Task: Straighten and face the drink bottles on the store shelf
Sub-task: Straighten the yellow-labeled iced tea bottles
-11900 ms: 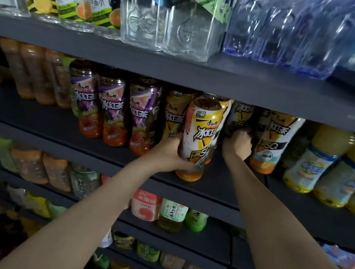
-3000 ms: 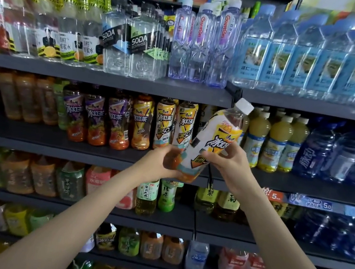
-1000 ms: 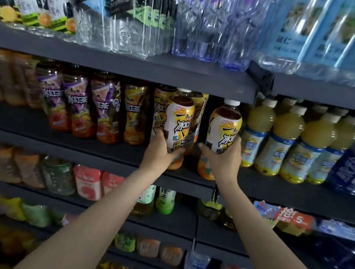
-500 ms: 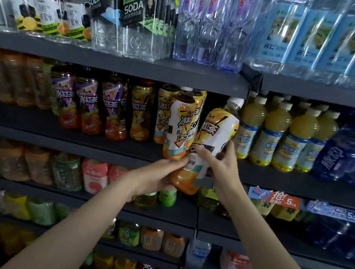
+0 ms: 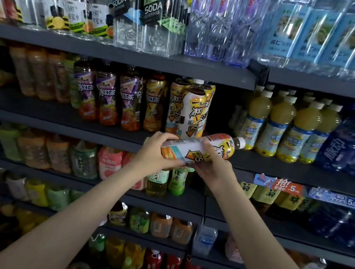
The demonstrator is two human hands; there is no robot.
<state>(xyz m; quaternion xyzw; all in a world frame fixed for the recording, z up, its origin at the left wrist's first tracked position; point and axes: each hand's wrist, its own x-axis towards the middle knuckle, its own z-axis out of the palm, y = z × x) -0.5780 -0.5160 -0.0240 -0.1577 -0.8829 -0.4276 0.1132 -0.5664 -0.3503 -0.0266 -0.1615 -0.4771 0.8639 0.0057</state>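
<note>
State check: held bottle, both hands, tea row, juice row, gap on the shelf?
held bottle: off shelf, nearly horizontal, cap on, pointing right
left hand: grips bottle's base end
right hand: grips bottle's middle
tea row: upright, labels forward
front tea bottle: upright, ahead of row
juice row: upright, capped
gap: empty slot between tea and juice

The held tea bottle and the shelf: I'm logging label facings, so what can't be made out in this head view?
- Tea bottle: lying sideways; left hand and right hand cover its base and part of the label.
- Soda bottles: tops cut off by the upper edge.
- Lowest shelves' bottles: dark, blurred, labels unreadable.
</note>
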